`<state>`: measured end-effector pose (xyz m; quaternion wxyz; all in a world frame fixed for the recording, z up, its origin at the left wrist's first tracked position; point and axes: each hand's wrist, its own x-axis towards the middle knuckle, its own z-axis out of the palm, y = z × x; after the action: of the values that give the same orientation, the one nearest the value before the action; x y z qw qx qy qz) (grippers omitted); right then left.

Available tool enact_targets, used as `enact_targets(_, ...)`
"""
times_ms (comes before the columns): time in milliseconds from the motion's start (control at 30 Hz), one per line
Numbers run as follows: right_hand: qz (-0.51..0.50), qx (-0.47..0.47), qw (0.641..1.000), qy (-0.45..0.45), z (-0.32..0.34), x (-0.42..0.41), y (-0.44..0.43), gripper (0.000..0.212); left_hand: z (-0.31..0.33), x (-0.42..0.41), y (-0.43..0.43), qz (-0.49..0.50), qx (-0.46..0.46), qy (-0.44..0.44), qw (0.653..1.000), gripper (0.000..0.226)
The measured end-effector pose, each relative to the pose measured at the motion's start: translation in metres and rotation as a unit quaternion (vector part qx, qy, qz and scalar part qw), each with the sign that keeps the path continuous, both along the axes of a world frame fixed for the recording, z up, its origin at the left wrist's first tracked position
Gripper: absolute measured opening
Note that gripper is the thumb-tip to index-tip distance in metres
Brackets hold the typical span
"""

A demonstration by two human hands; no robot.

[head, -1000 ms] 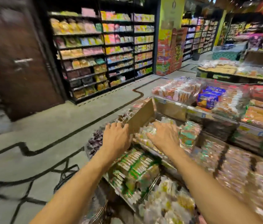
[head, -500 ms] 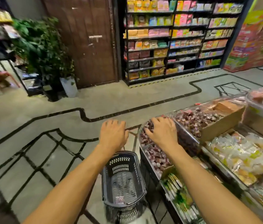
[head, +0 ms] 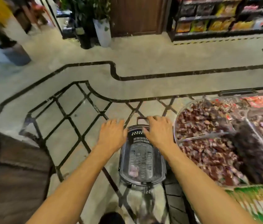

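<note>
I'm in a shop: stocked shelves of bright packets line the far wall, clear bins hold loose wrapped sweets beside me, and a shopping basket stands on the patterned floor.

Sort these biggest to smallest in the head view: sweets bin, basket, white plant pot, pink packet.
1. sweets bin
2. basket
3. white plant pot, far off, so its real size is unsure
4. pink packet
</note>
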<state>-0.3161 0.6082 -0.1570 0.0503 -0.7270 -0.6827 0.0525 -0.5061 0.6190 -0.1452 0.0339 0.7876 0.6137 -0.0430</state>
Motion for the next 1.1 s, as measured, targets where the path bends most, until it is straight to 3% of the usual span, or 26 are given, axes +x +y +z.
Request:
enact_targets(433, -0.046, -0.221, 0.973, 0.041, -0.273, -0.039, 0.035, 0.048, -0.275, -0.040, 0.059, -0.004, -0.158, 0.050, 0.986, 0.040)
enact_targets(667, -0.119, -0.307, 0.941, 0.084, -0.459, -0.052, 0.022, 0.047, -0.463, -0.068, 0.053, 0.045, -0.216, 0.007, 0.975, 0.046)
enact_targets(767, -0.152, -0.333, 0.926, 0.089, -0.535, -0.056, 0.025, 0.053, -0.533, -0.065, 0.043, 0.096, -0.240, -0.051, 0.965, 0.067)
enact_targets(867, -0.171, -0.366, 0.909, 0.098, -0.606, -0.056, 0.023, 0.056, -0.589, -0.049, 0.034, 0.181, -0.252, -0.142, 0.940, 0.072)
enact_targets(1000, -0.262, -0.379, 0.865, 0.200, -0.696, -0.057, 0.015, 0.055, -0.640, -0.033, 0.031, 0.265, -0.201, -0.231, 0.914, 0.063)
enact_targets(1100, -0.381, -0.376, 0.790, 0.298, -0.754, -0.056, 0.013, 0.071, -0.653, -0.034, 0.026, 0.271, -0.169, -0.286, 0.904, 0.040)
